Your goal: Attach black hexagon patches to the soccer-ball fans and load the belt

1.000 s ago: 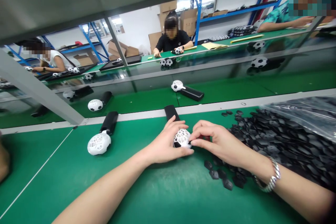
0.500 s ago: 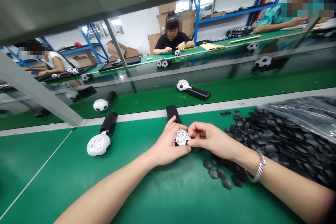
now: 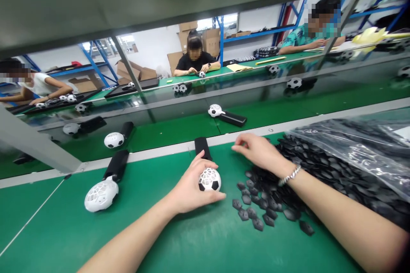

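Observation:
My left hand (image 3: 194, 185) is wrapped around the round white head of what looks like a soccer-ball handheld fan (image 3: 209, 180). The head has an openwork grille on top and black pentagon patches on its side. Its black handle (image 3: 203, 147) points away from me, resting near the metal rail. Apart from the fan, to its right, my right hand (image 3: 256, 149) hovers beside the pile of black pentagon pieces (image 3: 317, 170). Its fingers are curled in, and whether a small piece is between them is hidden. Several loose pentagon pieces (image 3: 251, 212) are scattered between the pile and my left hand.
Another fan (image 3: 101, 195) lies on the green bench at left. Beyond the metal rail (image 3: 173, 152), two more fans, one at left (image 3: 114, 140) and one in the middle (image 3: 215, 111), lie on a green belt. Clear plastic (image 3: 358, 145) covers part of the pile. Co-workers sit across.
My right hand has left the fan and moved up and away from it, beside the pile. The left hand keeps its hold; black patches now show on the ball. More loose pieces lie spread out.

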The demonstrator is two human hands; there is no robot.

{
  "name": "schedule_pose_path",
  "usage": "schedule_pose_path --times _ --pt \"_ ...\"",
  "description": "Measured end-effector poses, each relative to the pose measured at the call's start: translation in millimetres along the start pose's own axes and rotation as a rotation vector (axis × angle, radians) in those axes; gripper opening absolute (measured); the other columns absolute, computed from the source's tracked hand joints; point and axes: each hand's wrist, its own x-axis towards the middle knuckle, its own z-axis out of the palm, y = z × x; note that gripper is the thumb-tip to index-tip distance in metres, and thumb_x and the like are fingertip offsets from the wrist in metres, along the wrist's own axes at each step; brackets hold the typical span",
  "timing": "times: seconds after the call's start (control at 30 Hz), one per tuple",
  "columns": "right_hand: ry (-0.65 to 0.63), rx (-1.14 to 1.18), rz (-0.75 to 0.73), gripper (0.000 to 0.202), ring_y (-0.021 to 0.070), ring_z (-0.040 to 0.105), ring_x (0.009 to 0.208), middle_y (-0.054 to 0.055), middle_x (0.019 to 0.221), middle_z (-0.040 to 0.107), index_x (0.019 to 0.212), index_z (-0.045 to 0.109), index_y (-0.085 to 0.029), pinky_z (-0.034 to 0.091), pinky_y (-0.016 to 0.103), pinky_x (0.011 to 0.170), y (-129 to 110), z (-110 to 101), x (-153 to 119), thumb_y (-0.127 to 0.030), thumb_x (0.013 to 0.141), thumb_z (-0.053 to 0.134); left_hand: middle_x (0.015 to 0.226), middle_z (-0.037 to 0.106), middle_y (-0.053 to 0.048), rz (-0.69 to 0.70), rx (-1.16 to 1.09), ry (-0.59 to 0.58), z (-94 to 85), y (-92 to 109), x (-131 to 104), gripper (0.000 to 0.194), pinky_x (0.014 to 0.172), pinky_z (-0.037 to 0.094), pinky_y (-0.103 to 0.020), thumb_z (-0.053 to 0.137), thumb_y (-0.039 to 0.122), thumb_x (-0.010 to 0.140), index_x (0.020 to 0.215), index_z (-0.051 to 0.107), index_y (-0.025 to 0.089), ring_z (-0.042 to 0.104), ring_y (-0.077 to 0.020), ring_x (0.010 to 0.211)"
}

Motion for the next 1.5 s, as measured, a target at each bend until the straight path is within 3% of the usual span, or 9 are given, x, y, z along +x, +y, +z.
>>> schedule_pose_path --times 0.1,0.3,0.43,0.53,0.63,0.8,0.97,1.13,1.5 --pt "0.117 -0.210 0.091 0.009 0.0284 0.053 0.090 0.015 0.095 0.058 0.081 0.060 -0.015 0.040 0.037 0.071 27.1 -12.5 10.2 -0.018 0.079 0.052 0.122 0.049 -0.008 0.046 -0.005 0.006 0.1 -2.6 1.2 0.048 0.107 0.019 -0.049 0.073 0.029 0.062 0.104 0.052 0.022 0.013 -0.0287 0.136" --pt "0.013 -0.281 0.040 0.010 0.0229 0.060 0.077 0.010 0.084 0.064 0.078 0.063 -0.017 0.042 0.032 0.069 47.2 -6.4 13.8 -0.015 0.074 0.054 0.131 0.030 -0.009 0.017 0.039 -0.032 -13.0 -8.7 1.1 0.059 0.105 0.024 -0.047 0.077 0.032 0.055 0.108 0.053 0.024 0.023 -0.0307 0.130" --pt "-0.073 -0.222 0.028 0.005 0.0218 0.060 0.063 0.006 0.068 0.066 0.069 0.060 -0.020 0.043 0.031 0.059 51.4 -9.2 16.2 -0.015 0.067 0.060 0.114 0.041 -0.008 -0.144 0.023 -0.036 -27.5 -6.6 -1.4 0.070 0.098 0.035 -0.043 0.078 0.036 0.054 0.117 0.050 0.024 0.046 -0.0265 0.110" --pt "-0.140 -0.175 0.014 0.011 0.0204 0.056 0.054 0.003 0.058 0.062 0.059 0.053 -0.021 0.040 0.030 0.051 51.4 -15.8 16.7 -0.017 0.065 0.061 0.111 0.046 -0.006 -0.138 -0.001 -0.116 -35.0 -2.0 -3.6 0.067 0.093 0.039 -0.040 0.074 0.027 0.059 0.121 0.048 0.025 0.051 -0.0241 0.102" --pt "-0.188 -0.117 -0.011 0.014 0.0184 0.053 0.051 0.001 0.053 0.058 0.058 0.050 -0.021 0.037 0.028 0.048 40.3 -20.1 11.1 -0.020 0.068 0.060 0.114 0.047 -0.006 -0.124 0.002 -0.130 -33.5 1.2 -4.9 0.065 0.092 0.040 -0.039 0.070 0.020 0.060 0.120 0.047 0.025 0.050 -0.0252 0.104" --pt "-0.312 0.103 -0.076 0.013 0.0161 0.059 0.063 0.001 0.072 0.064 0.085 0.058 -0.022 0.046 0.026 0.057 -4.7 -14.6 -8.8 -0.031 0.081 0.048 0.111 0.049 -0.006 -0.083 -0.003 -0.078 -27.7 -4.1 -2.3 0.060 0.090 0.040 -0.039 0.070 0.019 0.060 0.115 0.048 0.022 0.050 -0.0250 0.103" --pt "-0.382 0.323 -0.230 0.011 0.0161 0.059 0.067 0.000 0.075 0.065 0.079 0.060 -0.023 0.047 0.026 0.061 -42.1 -2.3 -27.7 -0.029 0.082 0.052 0.117 0.049 -0.005 0.064 -0.014 -0.160 -34.5 -11.6 0.5 0.061 0.097 0.036 -0.036 0.070 0.016 0.060 0.117 0.048 0.024 0.046 -0.0235 0.111" --pt "-0.269 0.231 -0.426 0.014 0.0179 0.060 0.079 0.000 0.087 0.067 0.086 0.065 -0.025 0.045 0.028 0.070 -48.3 11.0 -34.7 -0.022 0.083 0.052 0.116 0.049 -0.005 0.026 0.003 -0.131 -34.3 -10.7 -0.6 0.061 0.096 0.037 -0.038 0.069 0.017 0.060 0.117 0.048 0.023 0.045 -0.0256 0.112" --pt "-0.214 0.198 -0.423 0.011 0.0159 0.057 0.072 0.000 0.080 0.063 0.081 0.058 -0.023 0.043 0.026 0.064 -46.8 19.4 -36.9 -0.022 0.086 0.049 0.115 0.048 -0.005 -0.005 0.002 -0.106 -30.8 -10.6 -1.4 0.061 0.092 0.040 -0.038 0.068 0.016 0.060 0.117 0.048 0.024 0.047 -0.0252 0.108"
